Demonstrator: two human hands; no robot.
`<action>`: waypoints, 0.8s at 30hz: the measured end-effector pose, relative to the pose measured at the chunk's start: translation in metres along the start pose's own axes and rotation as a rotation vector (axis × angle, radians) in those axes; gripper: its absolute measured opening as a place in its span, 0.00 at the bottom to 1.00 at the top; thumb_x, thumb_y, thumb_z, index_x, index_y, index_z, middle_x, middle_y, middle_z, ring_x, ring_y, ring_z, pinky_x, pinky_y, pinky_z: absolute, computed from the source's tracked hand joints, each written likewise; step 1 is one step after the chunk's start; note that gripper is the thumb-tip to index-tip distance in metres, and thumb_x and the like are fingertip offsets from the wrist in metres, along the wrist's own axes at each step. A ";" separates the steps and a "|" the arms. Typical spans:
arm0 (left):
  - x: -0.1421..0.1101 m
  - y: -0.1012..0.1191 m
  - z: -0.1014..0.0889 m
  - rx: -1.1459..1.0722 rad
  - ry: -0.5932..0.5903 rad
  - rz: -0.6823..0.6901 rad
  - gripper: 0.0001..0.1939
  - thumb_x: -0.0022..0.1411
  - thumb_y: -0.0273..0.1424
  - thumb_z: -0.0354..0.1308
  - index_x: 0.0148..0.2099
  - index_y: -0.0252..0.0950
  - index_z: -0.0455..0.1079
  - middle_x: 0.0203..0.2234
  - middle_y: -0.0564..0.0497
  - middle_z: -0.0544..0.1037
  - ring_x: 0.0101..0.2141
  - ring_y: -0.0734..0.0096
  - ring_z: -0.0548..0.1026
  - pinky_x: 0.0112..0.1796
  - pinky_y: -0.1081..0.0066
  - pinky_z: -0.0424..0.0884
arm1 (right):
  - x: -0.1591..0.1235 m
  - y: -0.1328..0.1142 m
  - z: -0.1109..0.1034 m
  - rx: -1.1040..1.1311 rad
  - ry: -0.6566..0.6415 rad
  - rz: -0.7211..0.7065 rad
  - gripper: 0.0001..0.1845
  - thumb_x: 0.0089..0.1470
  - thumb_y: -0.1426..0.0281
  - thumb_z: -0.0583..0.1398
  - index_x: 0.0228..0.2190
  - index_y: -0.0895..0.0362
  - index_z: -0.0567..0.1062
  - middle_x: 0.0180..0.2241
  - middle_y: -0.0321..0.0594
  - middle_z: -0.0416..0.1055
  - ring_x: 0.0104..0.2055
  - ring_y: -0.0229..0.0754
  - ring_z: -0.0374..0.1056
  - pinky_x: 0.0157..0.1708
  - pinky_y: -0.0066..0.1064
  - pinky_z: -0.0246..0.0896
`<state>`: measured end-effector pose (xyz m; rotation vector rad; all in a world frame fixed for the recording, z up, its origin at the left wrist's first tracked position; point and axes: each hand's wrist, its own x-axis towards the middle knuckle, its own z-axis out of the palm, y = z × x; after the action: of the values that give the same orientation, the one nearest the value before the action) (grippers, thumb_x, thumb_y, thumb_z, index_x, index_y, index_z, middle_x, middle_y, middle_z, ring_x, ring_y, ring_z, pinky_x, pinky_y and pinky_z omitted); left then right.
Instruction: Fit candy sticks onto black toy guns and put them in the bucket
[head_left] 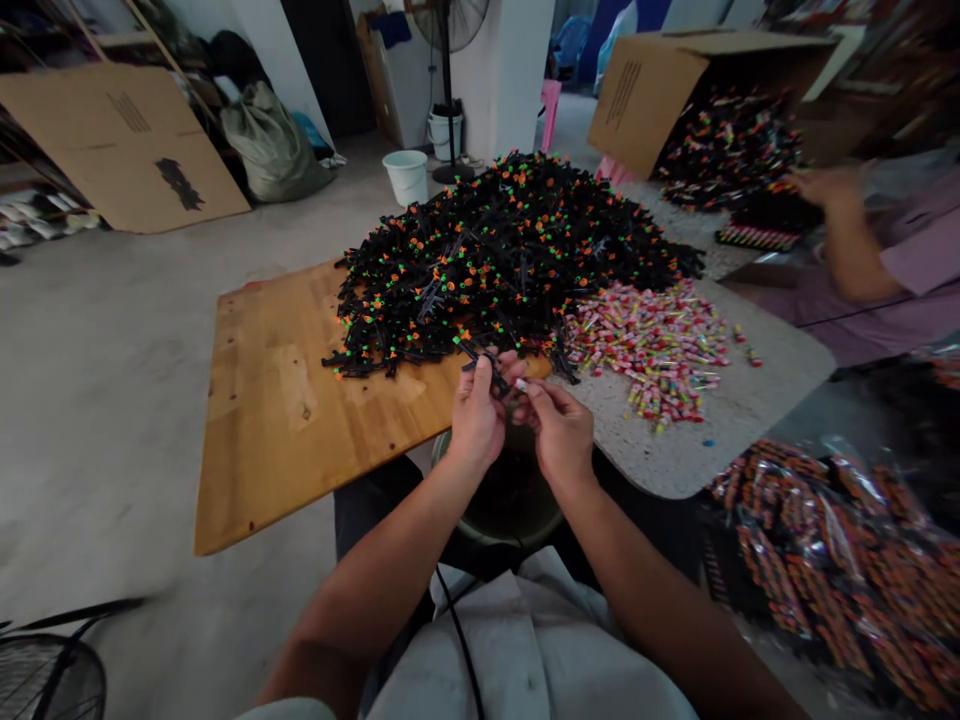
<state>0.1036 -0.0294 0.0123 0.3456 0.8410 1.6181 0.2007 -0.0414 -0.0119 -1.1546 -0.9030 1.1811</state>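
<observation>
My left hand (478, 418) is closed around a small black toy gun (471, 352) with a green tip, just over the table's near edge. Close beside it, my right hand (561, 428) pinches a small pale tube (521, 384) between thumb and fingertips, near the toy gun's rear end. Its exact contents are too small to make out. Beyond both hands rises a big heap of black toy guns (517, 240) with orange and green parts. To the right lies a pile of little pink, red and yellow tubes (660, 345).
The heap spreads over a wooden board (262, 400) and a grey speckled tabletop (772, 380). Below my hands is a dark green tub (480, 515). Bagged goods (840, 550) lie at right. Another person's hand (829, 185) is near an open carton (652, 95).
</observation>
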 end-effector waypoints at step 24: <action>0.007 0.000 0.019 -0.076 -0.036 -0.028 0.15 0.78 0.41 0.53 0.59 0.41 0.70 0.60 0.46 0.79 0.61 0.57 0.78 0.62 0.56 0.75 | -0.008 -0.006 -0.011 -0.117 -0.099 -0.083 0.19 0.56 0.53 0.70 0.42 0.53 0.87 0.39 0.41 0.84 0.36 0.45 0.78 0.37 0.36 0.76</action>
<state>0.1140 -0.0169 0.0238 0.3079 0.7520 1.6088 0.2107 -0.0518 -0.0083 -1.1486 -1.0975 1.1383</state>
